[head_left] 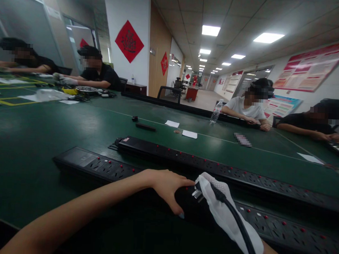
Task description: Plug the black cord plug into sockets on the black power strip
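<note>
Nearest to me lies a long black power strip (113, 169) with red buttons and rows of sockets. My left hand (166, 185), bare, grips across its middle, the thumb on the near side and the fingers over the far side, partly hidden. In a white glove, my right hand (218, 201) pinches a black plug (199, 193) close above the strip. The metal prongs point down and to the left, apart from the left hand's thumb. From the plug a thick black cord (239, 225) runs back over the glove and out of the bottom edge.
A second long power strip (207, 163) lies just beyond, on the green table (81, 124). Farther back are a black bar (145, 127), white paper (190, 134), a water bottle (216, 112) and a phone (242, 139). Several people sit around the far edges.
</note>
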Demonstrator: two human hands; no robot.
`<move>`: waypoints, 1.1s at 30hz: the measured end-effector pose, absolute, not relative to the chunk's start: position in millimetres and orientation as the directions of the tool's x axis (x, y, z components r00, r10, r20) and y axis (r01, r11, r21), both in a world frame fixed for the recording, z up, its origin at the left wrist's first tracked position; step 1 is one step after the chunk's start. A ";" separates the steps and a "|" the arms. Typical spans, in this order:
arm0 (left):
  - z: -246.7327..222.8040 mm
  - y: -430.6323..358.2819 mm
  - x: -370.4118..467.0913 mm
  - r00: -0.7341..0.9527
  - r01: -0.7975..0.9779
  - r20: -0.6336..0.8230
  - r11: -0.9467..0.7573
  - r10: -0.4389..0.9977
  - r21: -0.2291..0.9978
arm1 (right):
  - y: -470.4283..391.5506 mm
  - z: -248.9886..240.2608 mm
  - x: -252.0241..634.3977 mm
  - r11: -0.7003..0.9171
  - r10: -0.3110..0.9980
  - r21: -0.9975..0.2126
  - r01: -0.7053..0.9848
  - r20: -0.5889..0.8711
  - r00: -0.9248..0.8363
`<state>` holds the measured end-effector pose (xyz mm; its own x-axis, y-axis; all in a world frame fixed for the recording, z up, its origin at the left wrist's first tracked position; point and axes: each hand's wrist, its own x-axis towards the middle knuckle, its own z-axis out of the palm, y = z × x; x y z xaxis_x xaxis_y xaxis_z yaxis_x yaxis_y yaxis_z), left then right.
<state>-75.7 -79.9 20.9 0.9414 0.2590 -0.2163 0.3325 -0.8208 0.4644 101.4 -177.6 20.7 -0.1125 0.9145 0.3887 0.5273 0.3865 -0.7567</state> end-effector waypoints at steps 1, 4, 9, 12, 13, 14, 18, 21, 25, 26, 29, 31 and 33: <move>22.3 -78.9 -78.0 0.936 0.348 -0.228 -0.818 0.270 0.458 | -179.6 21.6 101.3 0.385 0.912 -0.754 0.533 0.398 -0.096; 28.3 -71.4 -89.3 0.907 0.407 -0.302 -0.800 0.295 0.442 | -179.2 25.7 98.5 0.380 0.918 -0.759 0.529 0.379 -0.115; 36.8 -48.1 -110.6 0.910 0.368 -0.385 -0.727 0.154 0.579 | -152.5 22.9 83.5 0.366 0.930 -0.775 0.515 0.316 -0.187; 35.6 -36.5 -115.8 0.893 0.409 -0.420 -0.688 0.165 0.600 | -142.0 17.9 69.7 0.386 0.911 -0.620 0.683 0.372 -0.177; 34.3 -33.8 -116.1 0.886 0.423 -0.433 -0.677 0.167 0.603 | -141.5 18.0 65.0 0.388 0.908 -0.534 0.751 0.364 -0.210; 32.8 -31.7 -115.8 0.880 0.434 -0.445 -0.665 0.167 0.608 | -142.2 19.2 60.4 0.387 0.907 -0.444 0.808 0.340 -0.248; 28.9 -27.9 -113.3 0.868 0.453 -0.474 -0.626 0.149 0.634 | -144.6 30.0 46.7 0.416 0.903 -0.162 0.895 0.192 -0.385; 30.2 -28.9 -112.4 0.859 0.472 -0.483 -0.627 0.169 0.620 | -137.8 32.4 42.0 0.401 0.899 0.015 0.916 0.187 -0.396; 32.8 -31.3 -113.0 0.841 0.503 -0.497 -0.643 0.212 0.578 | -129.8 28.3 41.6 0.328 0.888 0.147 0.933 0.289 -0.358; 32.6 -31.3 -113.1 0.841 0.503 -0.497 -0.643 0.212 0.578 | -130.4 28.7 42.0 0.341 0.886 0.136 0.930 0.284 -0.366; 29.8 -28.9 -113.4 0.849 0.492 -0.488 -0.640 0.202 0.590 | -138.0 35.1 43.3 0.457 0.873 0.002 0.889 0.188 -0.449; 27.4 -26.2 -113.3 0.856 0.477 -0.483 -0.645 0.186 0.597 | -143.2 40.5 44.3 0.519 0.853 -0.118 0.846 0.128 -0.506; 25.2 -23.5 -113.1 0.860 0.462 -0.483 -0.653 0.165 0.600 | -143.8 42.9 46.6 0.530 0.847 -0.198 0.824 0.103 -0.521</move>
